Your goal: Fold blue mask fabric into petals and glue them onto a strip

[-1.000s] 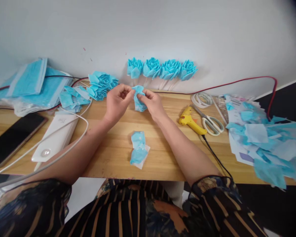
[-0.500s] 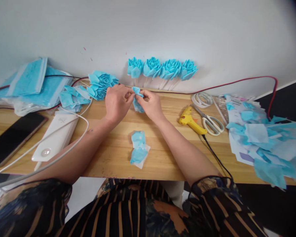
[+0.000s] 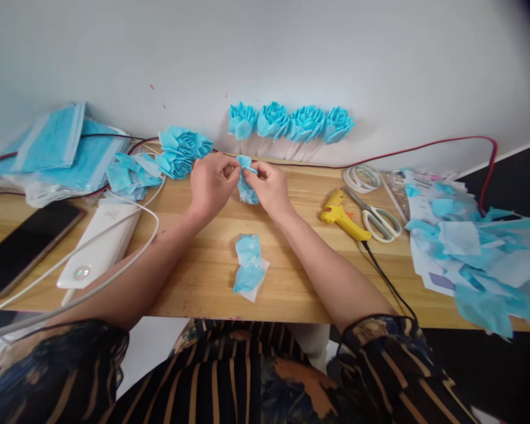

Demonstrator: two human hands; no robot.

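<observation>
Between my two hands is a small blue fabric petal [image 3: 244, 161], pinched from both sides. My left hand [image 3: 214, 181] grips its left edge between thumb and forefinger, and my right hand [image 3: 269, 187] pinches the right edge. Just below my fingertips, a further blue fabric piece [image 3: 248, 192] shows; whether it is joined to the petal I cannot tell. Two overlapping blue pieces [image 3: 249, 265] lie on the table nearer to me. Beside my left hand rests a bunch of blue fabric flowers [image 3: 181, 152].
Several blue flowers on sticks [image 3: 307, 123] lean against the wall. A yellow glue gun [image 3: 342, 215], scissors [image 3: 381, 222] and a tape roll [image 3: 361, 178] lie right, near scattered fabric scraps [image 3: 481, 247]. Left are blue masks [image 3: 53, 141], a phone [image 3: 30, 247] and a white power bank [image 3: 99, 244] with cables.
My left hand has shifted very slightly to the right. Both hands keep their pinch on the blue petal, and the things on the table have not moved.
</observation>
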